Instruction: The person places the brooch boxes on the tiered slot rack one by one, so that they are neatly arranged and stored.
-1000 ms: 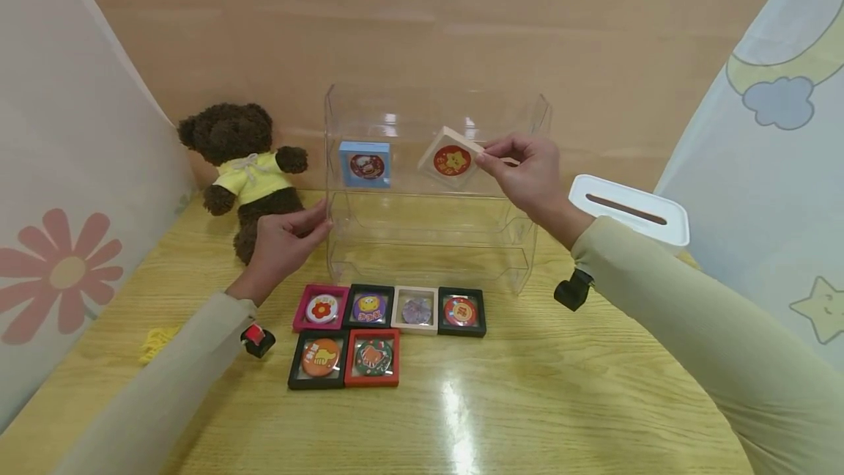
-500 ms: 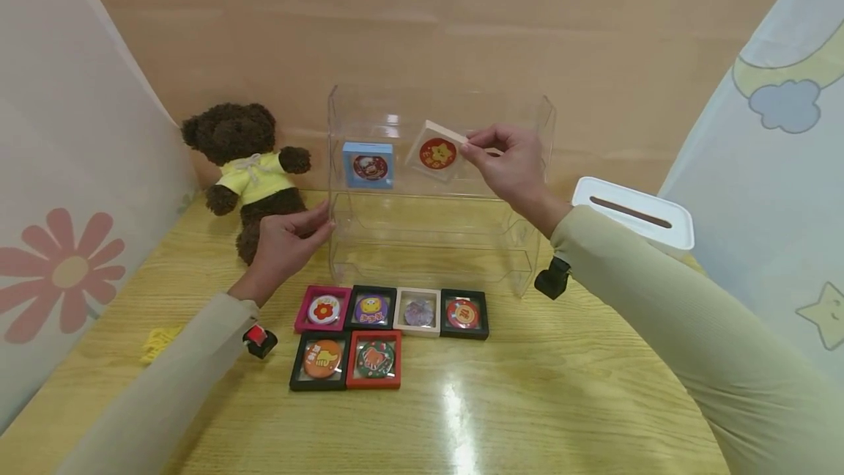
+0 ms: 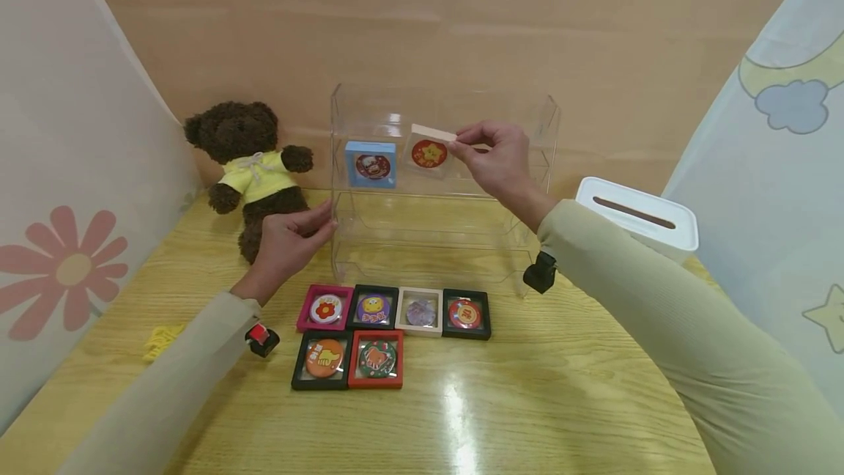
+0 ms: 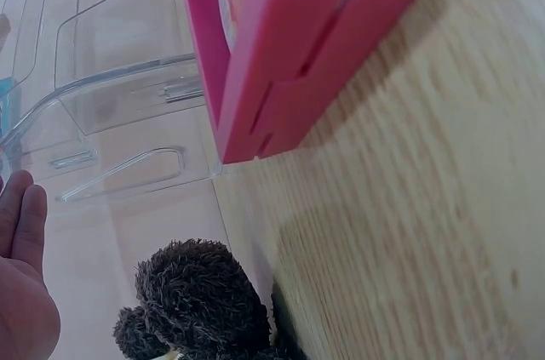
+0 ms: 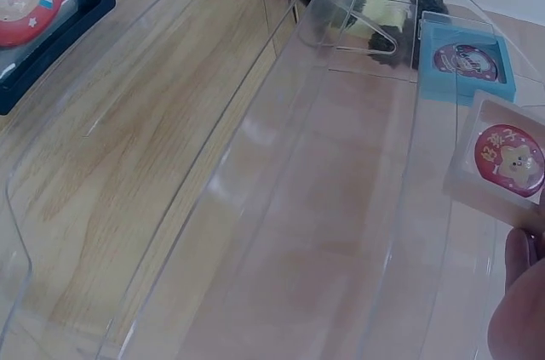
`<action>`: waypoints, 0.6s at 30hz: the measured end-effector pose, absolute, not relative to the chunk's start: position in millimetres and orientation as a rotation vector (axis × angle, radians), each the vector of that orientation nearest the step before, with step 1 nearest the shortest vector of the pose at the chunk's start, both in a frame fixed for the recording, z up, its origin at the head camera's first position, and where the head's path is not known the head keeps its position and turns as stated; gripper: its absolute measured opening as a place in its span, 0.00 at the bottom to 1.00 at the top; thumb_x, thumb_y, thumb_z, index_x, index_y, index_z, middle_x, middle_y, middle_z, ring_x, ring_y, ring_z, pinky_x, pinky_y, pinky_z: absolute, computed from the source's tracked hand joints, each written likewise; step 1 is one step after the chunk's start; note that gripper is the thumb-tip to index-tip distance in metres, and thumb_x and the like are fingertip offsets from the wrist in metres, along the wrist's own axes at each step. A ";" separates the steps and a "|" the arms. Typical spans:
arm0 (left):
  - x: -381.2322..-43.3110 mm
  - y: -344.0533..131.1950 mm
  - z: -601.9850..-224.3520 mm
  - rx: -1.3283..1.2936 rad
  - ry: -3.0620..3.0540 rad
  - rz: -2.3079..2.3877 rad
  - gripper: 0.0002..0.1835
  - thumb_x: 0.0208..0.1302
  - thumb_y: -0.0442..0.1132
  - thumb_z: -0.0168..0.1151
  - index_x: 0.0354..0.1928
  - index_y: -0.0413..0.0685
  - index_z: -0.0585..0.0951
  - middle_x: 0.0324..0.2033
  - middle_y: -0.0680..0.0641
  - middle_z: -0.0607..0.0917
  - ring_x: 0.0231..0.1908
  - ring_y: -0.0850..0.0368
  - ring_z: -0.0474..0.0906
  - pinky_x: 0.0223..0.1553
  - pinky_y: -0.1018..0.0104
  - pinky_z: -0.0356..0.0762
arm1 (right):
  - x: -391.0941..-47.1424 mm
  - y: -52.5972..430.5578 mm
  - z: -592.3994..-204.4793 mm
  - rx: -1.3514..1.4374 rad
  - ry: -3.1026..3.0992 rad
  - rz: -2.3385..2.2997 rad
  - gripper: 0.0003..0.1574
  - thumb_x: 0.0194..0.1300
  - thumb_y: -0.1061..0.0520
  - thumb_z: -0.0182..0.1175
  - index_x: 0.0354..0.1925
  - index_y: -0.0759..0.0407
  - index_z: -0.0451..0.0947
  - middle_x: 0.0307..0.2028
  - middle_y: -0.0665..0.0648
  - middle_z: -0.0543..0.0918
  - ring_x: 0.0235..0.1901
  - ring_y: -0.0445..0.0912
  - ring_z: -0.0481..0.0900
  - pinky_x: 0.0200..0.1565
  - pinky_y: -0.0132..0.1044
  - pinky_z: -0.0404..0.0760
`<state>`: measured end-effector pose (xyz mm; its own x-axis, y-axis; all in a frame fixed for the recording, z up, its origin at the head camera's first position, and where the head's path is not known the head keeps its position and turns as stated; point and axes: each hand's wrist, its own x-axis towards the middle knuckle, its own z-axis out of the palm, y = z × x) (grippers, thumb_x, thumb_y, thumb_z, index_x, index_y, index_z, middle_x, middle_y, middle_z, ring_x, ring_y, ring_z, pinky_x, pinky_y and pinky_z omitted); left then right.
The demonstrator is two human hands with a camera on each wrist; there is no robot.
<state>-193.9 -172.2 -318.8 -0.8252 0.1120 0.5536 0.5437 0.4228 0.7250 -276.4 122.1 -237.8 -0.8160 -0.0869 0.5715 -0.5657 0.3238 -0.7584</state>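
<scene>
My right hand [image 3: 494, 156] pinches the corner of a cream-framed square badge case [image 3: 428, 151] holding a red badge with a yellow star. It is tilted, held at the upper tier of a clear acrylic display rack [image 3: 435, 245]. To its left, a blue-framed badge case [image 3: 371, 165] stands on that tier; the right wrist view also shows the blue case [image 5: 468, 62]. My left hand [image 3: 286, 244] holds the rack's left side edge between thumb and fingers. In the left wrist view, its fingers [image 4: 25, 224] lie extended beside the clear panel.
Framed badge cases lie in two rows before the rack, including a pink one [image 3: 325, 308], a black one [image 3: 465, 314] and a red one [image 3: 376, 359]. A brown teddy bear [image 3: 253, 174] sits left, a white tissue box [image 3: 636, 215] right. Something yellow [image 3: 161, 343] lies near my left sleeve.
My right hand has moved left with the cream-framed badge case, bringing it closer to the blue one and turning it more upright. My left hand stays at the rack's side.
</scene>
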 end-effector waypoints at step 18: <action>-195.3 -173.4 -321.0 -0.578 -2.229 -1.393 0.17 0.60 0.25 0.63 0.52 0.29 0.78 0.43 0.35 0.81 0.42 0.49 0.82 0.37 0.77 0.77 | -274.9 118.5 -248.6 0.636 -2.285 1.325 0.06 0.57 0.66 0.68 0.32 0.71 0.83 0.38 0.59 0.84 0.38 0.47 0.82 0.39 0.32 0.81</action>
